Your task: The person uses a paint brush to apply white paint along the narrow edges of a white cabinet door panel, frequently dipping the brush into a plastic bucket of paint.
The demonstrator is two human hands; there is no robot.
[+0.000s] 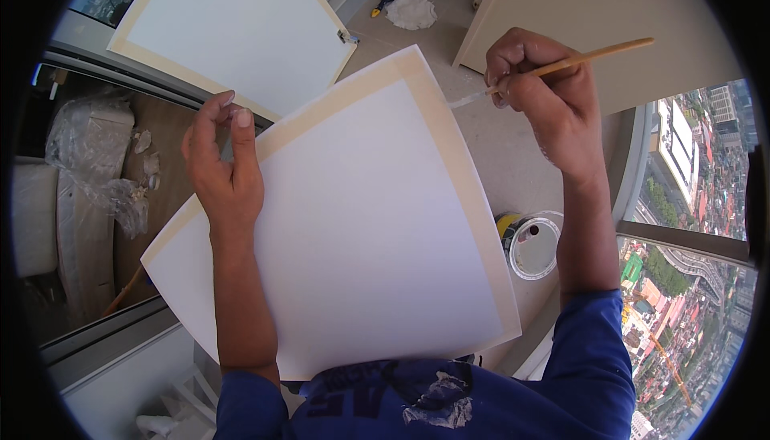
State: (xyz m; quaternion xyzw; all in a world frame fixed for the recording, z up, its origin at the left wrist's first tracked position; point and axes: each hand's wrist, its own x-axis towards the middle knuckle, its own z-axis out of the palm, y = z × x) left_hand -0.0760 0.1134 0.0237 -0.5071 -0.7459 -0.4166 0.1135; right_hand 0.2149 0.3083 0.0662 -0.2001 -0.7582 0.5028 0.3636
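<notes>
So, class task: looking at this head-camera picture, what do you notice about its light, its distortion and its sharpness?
Head view: even daylight, soft shadows, no harsh glare on the white panel. Fisheye bending curves the panel's edges and the window frame, and a black rim rings the picture. The left hand and the right hand holding the brush are sharp; the paint tin is clear too.

Packages on the floor

A round paint can (532, 245) stood on the floor just right of the white panel's lower corner, open, its inside pale grey-white, with a yellow and black band on its left side. No signs or screens showed.
</notes>
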